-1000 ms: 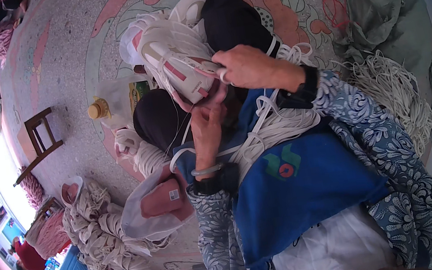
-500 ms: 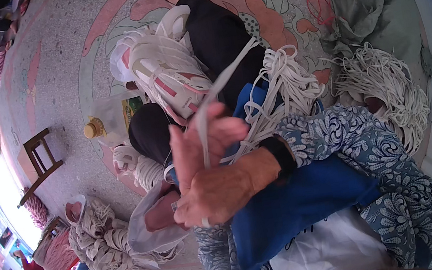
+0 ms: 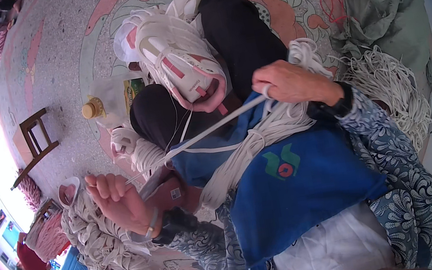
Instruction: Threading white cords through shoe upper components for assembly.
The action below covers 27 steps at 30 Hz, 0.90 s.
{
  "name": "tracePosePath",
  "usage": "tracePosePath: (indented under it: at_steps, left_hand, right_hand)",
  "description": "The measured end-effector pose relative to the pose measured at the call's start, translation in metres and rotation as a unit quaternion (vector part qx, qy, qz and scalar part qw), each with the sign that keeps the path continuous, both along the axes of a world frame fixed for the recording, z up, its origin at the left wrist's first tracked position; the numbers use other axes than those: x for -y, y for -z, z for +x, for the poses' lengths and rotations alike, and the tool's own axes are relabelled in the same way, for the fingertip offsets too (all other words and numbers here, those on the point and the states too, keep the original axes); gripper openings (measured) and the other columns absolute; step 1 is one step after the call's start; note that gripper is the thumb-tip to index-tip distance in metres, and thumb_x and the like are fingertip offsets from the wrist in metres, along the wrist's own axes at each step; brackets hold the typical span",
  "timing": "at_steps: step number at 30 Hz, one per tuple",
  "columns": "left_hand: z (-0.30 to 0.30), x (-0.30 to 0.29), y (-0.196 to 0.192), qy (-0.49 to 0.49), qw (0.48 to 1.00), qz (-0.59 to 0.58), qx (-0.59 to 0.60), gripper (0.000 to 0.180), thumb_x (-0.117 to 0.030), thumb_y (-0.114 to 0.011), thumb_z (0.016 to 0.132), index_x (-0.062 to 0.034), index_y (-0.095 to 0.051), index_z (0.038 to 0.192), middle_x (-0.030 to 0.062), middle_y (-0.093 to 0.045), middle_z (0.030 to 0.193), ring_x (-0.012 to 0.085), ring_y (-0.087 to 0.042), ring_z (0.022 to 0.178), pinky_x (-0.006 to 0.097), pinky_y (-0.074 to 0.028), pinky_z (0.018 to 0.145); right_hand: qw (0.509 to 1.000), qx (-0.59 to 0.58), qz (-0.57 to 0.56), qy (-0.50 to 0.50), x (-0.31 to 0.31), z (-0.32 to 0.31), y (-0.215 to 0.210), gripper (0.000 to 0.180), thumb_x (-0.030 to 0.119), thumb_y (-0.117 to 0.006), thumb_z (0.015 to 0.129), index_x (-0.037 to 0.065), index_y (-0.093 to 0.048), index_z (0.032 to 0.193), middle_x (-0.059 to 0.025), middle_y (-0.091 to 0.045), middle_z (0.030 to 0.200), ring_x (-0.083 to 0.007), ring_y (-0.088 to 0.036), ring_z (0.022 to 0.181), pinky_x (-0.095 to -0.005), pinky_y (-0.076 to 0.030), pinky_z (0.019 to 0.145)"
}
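Observation:
A white shoelace [image 3: 216, 127] runs taut and slanting across my lap between my hands. My left hand [image 3: 120, 204], low on the left, has its fingers curled closed on the thin end of the lace. Higher on the right, my right hand [image 3: 293, 83] is closed around the lace's other stretch. Beneath the strand, a loose hank of white laces [image 3: 261, 138] lies over my blue apron [image 3: 313, 187]. Just beyond my hands, a white sneaker with pink trim [image 3: 190, 74] rests by my legs, with further white laced shoes stacked behind it.
A clear jug with a yellow cap [image 3: 92, 109] stands left of my knee. Left of it is a small wooden stool [image 3: 37, 144]. Several laced shoes [image 3: 102, 236] are heaped at lower left. A pile of white laces [image 3: 391, 92] and grey-green cloth [image 3: 375, 5] lie right.
My hands, crossed together in front of me before, have drawn apart. The left moved down and left, the right up and right, with the lace stretched between them.

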<state>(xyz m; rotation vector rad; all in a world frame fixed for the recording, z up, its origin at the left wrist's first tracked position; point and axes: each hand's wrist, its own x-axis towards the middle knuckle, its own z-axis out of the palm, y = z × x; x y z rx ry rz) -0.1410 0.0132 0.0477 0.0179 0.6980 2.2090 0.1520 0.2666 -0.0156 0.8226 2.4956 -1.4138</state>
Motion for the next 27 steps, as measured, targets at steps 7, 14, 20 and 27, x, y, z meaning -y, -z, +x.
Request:
tracePosePath:
  at_steps: [7,14,20,27]
  left_hand:
    - [0.028,-0.029,0.002,-0.035,0.976,-0.175,-0.121,0.024,-0.020,-0.044,0.098,0.0006,-0.052,0.108,-0.0024,-0.038,0.067,0.0061,-0.030,0.053,0.022,-0.028,0.048]
    - [0.118,-0.083,0.026,0.235,0.846,-0.362,-0.313,0.036,-0.031,-0.038,0.100,-0.0027,-0.056,0.114,-0.0079,-0.037,0.057,0.0010,-0.029,0.046,0.018,-0.020,0.041]
    - [0.135,-0.081,0.037,0.262,0.879,-0.333,-0.220,0.033,-0.027,-0.043,0.099,-0.0054,-0.055,0.122,-0.0069,-0.050,0.079,-0.0009,-0.030,0.060,0.014,-0.022,0.052]
    - [0.139,-0.081,0.051,0.246,0.829,-0.334,-0.374,0.035,-0.030,-0.041,0.100,-0.0029,-0.057,0.115,-0.0082,-0.046,0.066,0.0010,-0.031,0.054,0.018,-0.025,0.047]
  right_hand:
    - [0.996,0.054,-0.049,-0.047,-0.049,0.037,-0.040,0.031,0.008,-0.056,0.080,0.001,-0.057,0.110,-0.0118,-0.060,0.096,-0.0318,-0.059,0.089,-0.0365,-0.047,0.077]
    - [0.956,-0.068,0.281,-0.055,-0.073,0.014,-0.076,0.043,0.001,-0.059,0.073,0.004,-0.054,0.116,-0.0096,-0.055,0.110,-0.0286,-0.055,0.097,-0.0345,-0.044,0.083]
    - [0.977,-0.011,0.212,0.006,-0.077,-0.012,-0.088,0.020,0.012,-0.052,0.083,0.003,-0.063,0.099,-0.0108,-0.061,0.080,-0.0282,-0.061,0.077,-0.0361,-0.047,0.071]
    - [0.971,-0.062,-0.226,-0.050,0.010,-0.057,-0.032,0.032,0.027,-0.054,0.091,-0.004,-0.062,0.096,-0.0074,-0.066,0.082,-0.0122,-0.061,0.075,-0.0250,-0.047,0.067]
